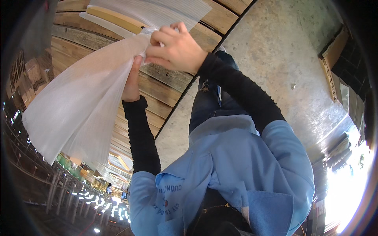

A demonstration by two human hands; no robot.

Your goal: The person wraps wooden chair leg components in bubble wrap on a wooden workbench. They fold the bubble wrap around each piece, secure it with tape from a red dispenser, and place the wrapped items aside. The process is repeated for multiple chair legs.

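- Head view: the right hand (179, 47) is curled shut, its fingers pressed together around the bunched top of a white foam sheet (82, 102).
- The left hand (132, 80) lies just below it, fingers held straight and together, flat against the gathered edge of the same sheet; only its back and side show, so I cannot tell whether it grips or merely presses.
- From the two hands the foam sheet fans out wide toward the left and lower left of the picture, thin, ribbed and partly see-through.
- More of the same white ribbed material (157, 11) lies flat on the wooden planks (165, 78) just above the right hand.
- Both forearms wear black sleeves (141, 137) under a light blue shirt (236, 165).
- Dark jeans (206, 106) show between the arms.
- To the right of the planks is a grey concrete floor (275, 59).
- Stacks of wood (33, 74) stand at the far left, well apart from the hands.
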